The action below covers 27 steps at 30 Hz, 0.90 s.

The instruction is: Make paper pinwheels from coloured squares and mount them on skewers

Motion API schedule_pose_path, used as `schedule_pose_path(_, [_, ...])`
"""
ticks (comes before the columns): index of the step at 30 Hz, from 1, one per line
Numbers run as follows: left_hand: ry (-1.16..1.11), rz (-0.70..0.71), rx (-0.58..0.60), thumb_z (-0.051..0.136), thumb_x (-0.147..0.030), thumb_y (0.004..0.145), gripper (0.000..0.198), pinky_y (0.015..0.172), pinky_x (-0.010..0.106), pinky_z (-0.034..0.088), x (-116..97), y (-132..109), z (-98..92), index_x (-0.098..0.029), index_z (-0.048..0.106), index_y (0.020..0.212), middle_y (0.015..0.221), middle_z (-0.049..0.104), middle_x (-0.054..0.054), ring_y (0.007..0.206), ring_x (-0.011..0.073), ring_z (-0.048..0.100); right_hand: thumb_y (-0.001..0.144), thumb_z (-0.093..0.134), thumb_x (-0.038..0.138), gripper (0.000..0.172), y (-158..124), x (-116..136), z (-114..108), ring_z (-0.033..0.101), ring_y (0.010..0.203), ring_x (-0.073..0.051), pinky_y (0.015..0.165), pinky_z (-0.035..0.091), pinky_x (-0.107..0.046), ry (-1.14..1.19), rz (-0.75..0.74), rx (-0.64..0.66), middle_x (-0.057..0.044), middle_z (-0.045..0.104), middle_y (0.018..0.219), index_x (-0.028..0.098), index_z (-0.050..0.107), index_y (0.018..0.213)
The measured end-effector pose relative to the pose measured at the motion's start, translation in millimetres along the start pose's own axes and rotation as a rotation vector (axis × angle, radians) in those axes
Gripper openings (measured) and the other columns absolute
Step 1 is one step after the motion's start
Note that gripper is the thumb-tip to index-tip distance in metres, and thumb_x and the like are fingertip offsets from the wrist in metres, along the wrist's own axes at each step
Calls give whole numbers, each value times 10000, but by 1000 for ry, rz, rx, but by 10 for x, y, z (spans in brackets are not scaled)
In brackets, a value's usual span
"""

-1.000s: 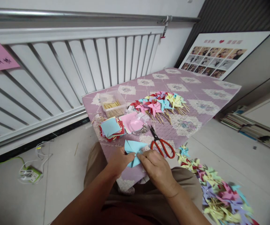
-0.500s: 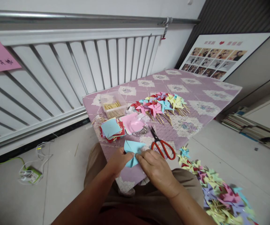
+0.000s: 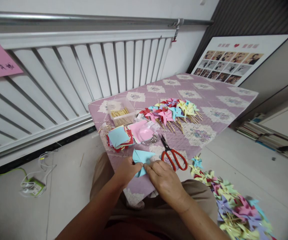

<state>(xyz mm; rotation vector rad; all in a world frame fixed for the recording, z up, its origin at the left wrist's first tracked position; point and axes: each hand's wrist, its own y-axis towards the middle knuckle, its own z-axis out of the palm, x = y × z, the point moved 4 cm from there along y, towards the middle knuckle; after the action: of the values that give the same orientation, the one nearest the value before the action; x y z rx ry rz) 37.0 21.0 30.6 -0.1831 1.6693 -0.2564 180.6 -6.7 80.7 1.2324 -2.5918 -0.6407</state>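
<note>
A light blue paper pinwheel [image 3: 142, 155], partly folded, is held between my two hands over the near corner of the table. My left hand [image 3: 127, 171] grips its left side, the thumb pressed near the centre. The fingers of my right hand [image 3: 162, 173] pinch the paper at the middle from the right; the fold under the fingertips is hidden. Just beyond my right hand lie scissors [image 3: 170, 151] with orange-red handles. Stacked square paper sheets [image 3: 119, 137], blue on top, sit beyond my left hand, beside a clear dish [image 3: 147, 135] with small metal pieces.
A clear plastic box [image 3: 121, 113] of thin sticks stands at the table's left edge. Finished pinwheels [image 3: 171, 113] lie in a heap on the cloth-covered table [image 3: 219, 100]. More pinwheels [image 3: 234, 206] spread at lower right. A power strip [image 3: 35, 187] with cables rests on the floor.
The lower edge of the blue paper has drawn up slightly between my fingers. Both hands stay almost in the same place, still holding it.
</note>
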Motion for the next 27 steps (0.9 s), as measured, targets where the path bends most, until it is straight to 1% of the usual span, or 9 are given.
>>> schedule_pose_path(3, [126, 51, 59, 570, -254, 718, 85, 566, 274, 394, -28, 18, -16, -200, 635, 704, 654, 614, 5, 585, 160, 513, 922, 512, 150, 232, 4, -56, -65, 558, 797, -240, 718, 483, -363, 122, 116, -29, -98, 643, 844, 131, 647, 1110])
schedule_pose_path(5, [215, 78, 90, 562, -253, 715, 70, 555, 270, 372, -91, 8, -32, -202, 600, 686, 631, 585, -4, 565, 151, 491, 900, 545, 189, 261, 18, -157, -137, 569, 864, -249, 769, 485, -382, 256, 275, -73, -110, 641, 919, 143, 609, 1148])
schedule_pose_path(7, [285, 98, 151, 542, -254, 722, 87, 523, 262, 332, -178, -17, -29, -205, 550, 650, 587, 535, -18, 530, 136, 449, 848, 606, 241, 383, 36, -283, -191, 576, 939, -261, 825, 477, -405, 407, 464, -98, -121, 636, 1001, 138, 550, 1212])
schedule_pose_path(9, [349, 142, 219, 524, -244, 723, 109, 506, 258, 299, -283, -49, -12, -205, 513, 622, 567, 502, -25, 522, 128, 421, 787, 649, 276, 455, 59, -378, -189, 588, 949, -259, 838, 473, -403, 569, 616, -50, -106, 643, 1021, 149, 543, 1211])
schedule_pose_path(10, [383, 176, 246, 519, -236, 722, 105, 507, 257, 292, -337, -62, -2, -202, 513, 623, 574, 508, -24, 532, 128, 421, 768, 652, 279, 428, 72, -400, -160, 597, 927, -250, 825, 475, -387, 664, 661, 15, -86, 653, 1002, 163, 570, 1172])
schedule_pose_path(13, [502, 276, 271, 524, -213, 705, 69, 515, 258, 285, -463, -78, 22, -186, 556, 650, 617, 561, -7, 568, 136, 446, 752, 616, 273, 204, 81, -382, -28, 598, 779, -201, 705, 473, -302, 928, 716, 239, -18, 666, 836, 192, 663, 934])
schedule_pose_path(15, [573, 308, 279, 529, -201, 693, 69, 519, 261, 291, -506, -71, 32, -176, 589, 672, 634, 595, 6, 572, 142, 460, 746, 599, 278, 144, 56, -357, 53, 566, 684, -174, 626, 447, -266, 1021, 749, 309, 6, 639, 732, 188, 676, 827])
schedule_pose_path(20, [673, 321, 364, 539, -219, 702, 97, 526, 265, 313, -546, -51, 45, -174, 622, 677, 655, 643, 28, 557, 143, 476, 715, 595, 281, 136, -7, -324, 149, 510, 613, -148, 591, 414, -252, 1100, 812, 306, 23, 595, 654, 170, 670, 741])
schedule_pose_path(27, [745, 381, 492, 535, -206, 676, 68, 504, 252, 296, -579, 23, 72, -175, 567, 626, 605, 590, -3, 551, 131, 477, 693, 588, 255, 106, -45, -299, 196, 490, 590, -131, 580, 397, -237, 1130, 849, 238, 39, 584, 629, 178, 660, 712])
